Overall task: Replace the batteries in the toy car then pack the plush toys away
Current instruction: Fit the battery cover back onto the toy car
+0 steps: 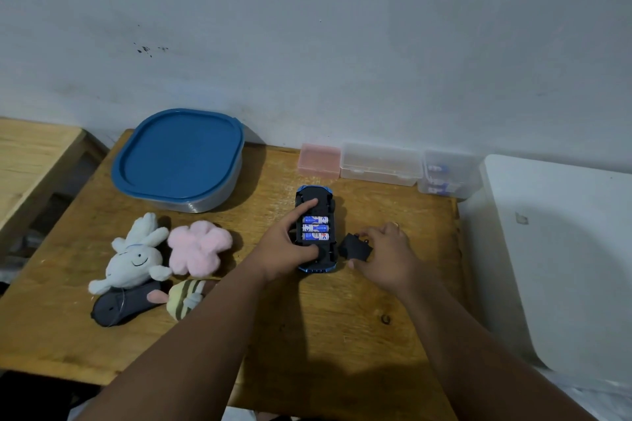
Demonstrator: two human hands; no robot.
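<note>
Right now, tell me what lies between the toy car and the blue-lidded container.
Nothing: the head view shows only bare wooden table between the toy car and the blue-lidded container.

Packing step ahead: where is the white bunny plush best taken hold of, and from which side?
Judging by its pose, round the wide soft body of the white bunny plush, from above and from the person's left: it lies flat, the pink plush crowds its right side, and the dark plush lies against its lower end.

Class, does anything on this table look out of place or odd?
The toy car lies upside down, three batteries exposed; its black battery cover is off, beside it, in the right hand. Nothing spilled.
</note>
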